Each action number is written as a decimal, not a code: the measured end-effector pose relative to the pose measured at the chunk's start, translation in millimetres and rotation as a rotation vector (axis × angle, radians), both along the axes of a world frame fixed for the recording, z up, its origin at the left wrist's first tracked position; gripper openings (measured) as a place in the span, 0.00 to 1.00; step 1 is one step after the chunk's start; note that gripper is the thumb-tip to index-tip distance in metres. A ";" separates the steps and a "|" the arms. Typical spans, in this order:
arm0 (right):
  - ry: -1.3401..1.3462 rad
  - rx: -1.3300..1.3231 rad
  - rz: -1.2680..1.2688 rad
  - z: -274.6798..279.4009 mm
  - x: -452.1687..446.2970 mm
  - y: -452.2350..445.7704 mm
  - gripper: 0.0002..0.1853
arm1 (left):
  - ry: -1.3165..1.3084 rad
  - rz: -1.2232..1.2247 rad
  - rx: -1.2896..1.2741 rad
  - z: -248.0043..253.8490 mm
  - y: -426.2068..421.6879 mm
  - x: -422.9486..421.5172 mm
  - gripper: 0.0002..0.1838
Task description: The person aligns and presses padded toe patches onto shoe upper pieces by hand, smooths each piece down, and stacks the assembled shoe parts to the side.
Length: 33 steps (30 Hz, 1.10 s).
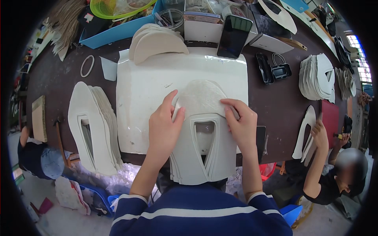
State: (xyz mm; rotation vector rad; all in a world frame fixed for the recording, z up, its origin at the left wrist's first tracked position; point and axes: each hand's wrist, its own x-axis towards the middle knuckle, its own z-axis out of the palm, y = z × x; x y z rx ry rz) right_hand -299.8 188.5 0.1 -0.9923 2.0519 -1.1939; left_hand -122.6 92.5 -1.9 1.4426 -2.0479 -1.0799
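Pale shoe upper pieces lie in a stack at the table's front edge, with a V-shaped opening down the middle. At their far end is a rounded toe part, resting over the white board. My left hand grips its left edge between thumb and forefinger. On the opposite edge, my right hand pinches it with thumb and forefinger. The other fingers of both hands are partly hidden. Whether the rounded part is joined to the uppers, I cannot tell.
Another stack of uppers stands left of the white board. Half-round pieces and a phone sit behind. To the right are a black case and more stacked pieces. A co-worker's hand touches a curved piece.
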 end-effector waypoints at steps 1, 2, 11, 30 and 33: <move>0.082 0.006 0.025 -0.6 -0.4 -1.7 0.09 | -0.048 -0.015 -0.045 -0.9 0.0 0.7 0.23; 0.163 0.014 0.049 -1.1 -0.8 -3.6 0.09 | -0.097 -0.032 -0.088 -1.4 -0.1 2.6 0.22; 0.337 0.231 -0.066 2.3 -36.5 56.8 0.13 | -0.053 0.074 0.115 10.1 26.0 54.7 0.19; 0.545 -0.389 0.440 33.9 46.2 16.7 0.18 | 0.455 -0.044 0.328 11.3 51.8 43.5 0.17; 0.501 -0.443 0.493 34.8 51.5 9.0 0.20 | 0.585 -0.167 0.427 16.7 51.1 52.0 0.22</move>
